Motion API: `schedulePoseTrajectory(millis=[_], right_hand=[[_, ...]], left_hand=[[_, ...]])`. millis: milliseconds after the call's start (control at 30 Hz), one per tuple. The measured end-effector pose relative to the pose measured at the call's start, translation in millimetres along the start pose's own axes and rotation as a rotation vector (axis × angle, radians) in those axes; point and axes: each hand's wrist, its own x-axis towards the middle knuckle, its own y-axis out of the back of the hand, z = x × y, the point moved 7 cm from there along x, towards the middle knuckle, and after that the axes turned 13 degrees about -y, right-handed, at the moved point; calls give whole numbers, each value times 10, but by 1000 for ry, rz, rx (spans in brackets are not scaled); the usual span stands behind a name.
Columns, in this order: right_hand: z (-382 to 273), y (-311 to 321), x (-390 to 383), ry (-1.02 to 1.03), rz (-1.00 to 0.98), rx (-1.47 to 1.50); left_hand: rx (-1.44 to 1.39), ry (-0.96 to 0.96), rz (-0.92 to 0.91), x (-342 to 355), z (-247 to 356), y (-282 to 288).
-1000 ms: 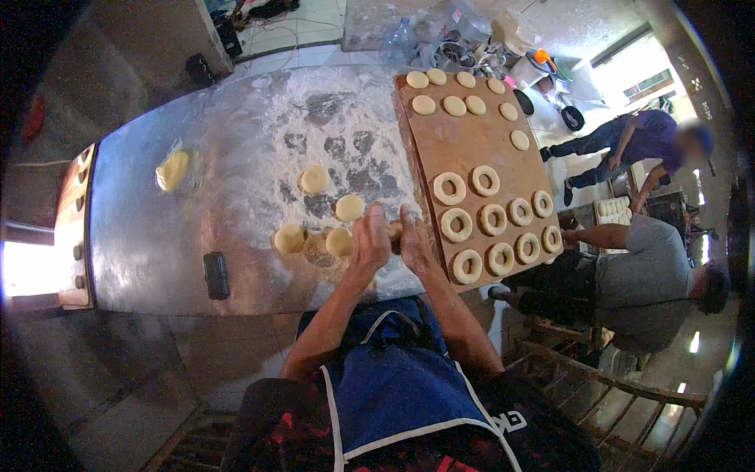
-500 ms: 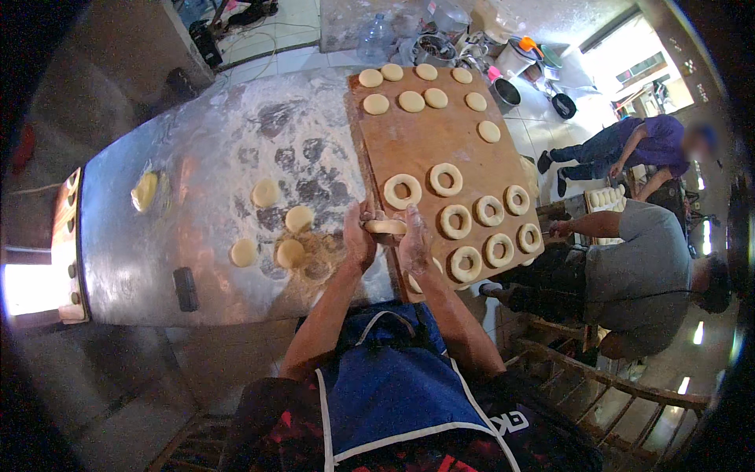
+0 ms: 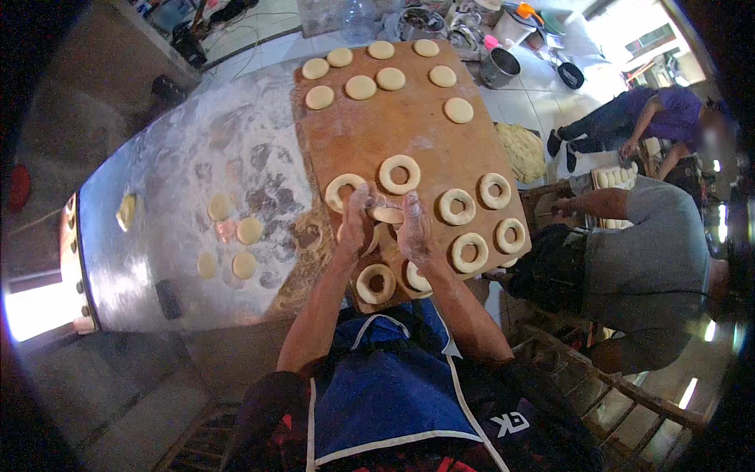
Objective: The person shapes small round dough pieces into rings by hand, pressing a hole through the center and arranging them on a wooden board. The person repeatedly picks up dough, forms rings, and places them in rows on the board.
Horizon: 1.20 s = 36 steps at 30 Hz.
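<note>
Your left hand (image 3: 357,224), right hand (image 3: 415,228): one dough ring (image 3: 386,215) held between them, over wooden board (image 3: 425,141); best gripped lightly, level, clear of neighbouring rings (image 3: 385,175).

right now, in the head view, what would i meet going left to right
Pale yellow lump, dark rectangular object, four round pale dough discs, bare left hand, pale dough piece held between hands, bare right hand, person in grey shirt.
</note>
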Motion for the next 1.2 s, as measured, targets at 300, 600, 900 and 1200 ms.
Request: schedulePoseTrajectory(millis=[300,600,900,1200], right_hand=[[-25,827,233,303,230,-139],[-29,1354,685,-126,-59,119],[299,1491,1165,54,330,-685],[425,1281,2508,479,338,-867]], left_hand=[[336,-98,-136,193,-359,-805],[381,-85,-240,738,-698,-1180],[1409,-448,-695,924,-878,-1322],[1371,-572,-535,674,-426,-1001]])
